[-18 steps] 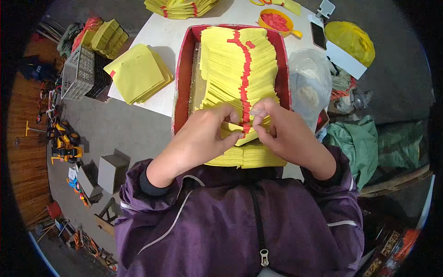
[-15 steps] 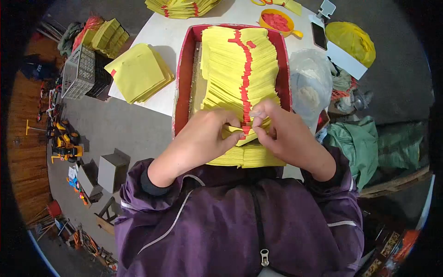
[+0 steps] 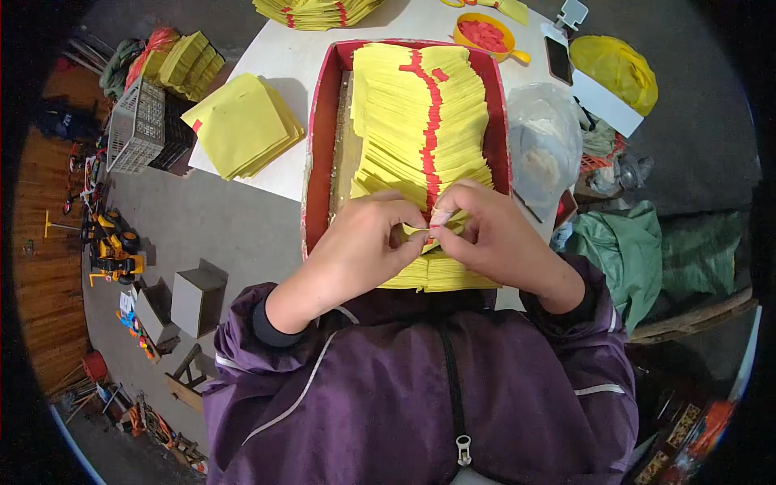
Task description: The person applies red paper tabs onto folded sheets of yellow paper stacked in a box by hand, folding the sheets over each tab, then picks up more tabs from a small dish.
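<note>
At the white table (image 3: 283, 187), brought right hand (image 3: 508, 244) in to meet left hand (image 3: 349, 246);
now pinching yellow paper (image 3: 413, 231) from both sides, near six o'clock of the red box (image 3: 323, 145).

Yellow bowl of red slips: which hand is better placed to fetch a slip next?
Probably the right hand: it is nearer the bowl, which stands by the red box's far right corner. The left hand is farther off. Both are at the yellow paper.
</note>
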The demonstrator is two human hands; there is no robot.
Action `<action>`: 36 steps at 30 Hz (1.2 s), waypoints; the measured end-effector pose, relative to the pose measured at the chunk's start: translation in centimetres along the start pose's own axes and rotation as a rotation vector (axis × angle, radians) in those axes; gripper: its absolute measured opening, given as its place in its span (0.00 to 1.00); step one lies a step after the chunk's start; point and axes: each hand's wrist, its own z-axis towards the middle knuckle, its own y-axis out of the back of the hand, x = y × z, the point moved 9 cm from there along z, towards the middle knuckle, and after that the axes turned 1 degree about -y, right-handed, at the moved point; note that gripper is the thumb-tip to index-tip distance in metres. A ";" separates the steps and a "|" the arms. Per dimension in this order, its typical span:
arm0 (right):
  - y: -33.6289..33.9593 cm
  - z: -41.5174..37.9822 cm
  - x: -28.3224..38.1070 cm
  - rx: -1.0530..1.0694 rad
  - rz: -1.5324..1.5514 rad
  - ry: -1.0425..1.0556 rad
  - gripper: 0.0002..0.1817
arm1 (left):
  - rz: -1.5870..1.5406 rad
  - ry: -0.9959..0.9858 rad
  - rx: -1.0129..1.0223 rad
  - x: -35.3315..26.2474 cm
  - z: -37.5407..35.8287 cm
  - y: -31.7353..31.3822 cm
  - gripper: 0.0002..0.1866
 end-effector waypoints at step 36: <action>1.4 -1.5 1.9 -0.146 -0.398 0.191 0.25 | 0.406 -0.099 0.079 1.0 -0.5 -0.7 0.20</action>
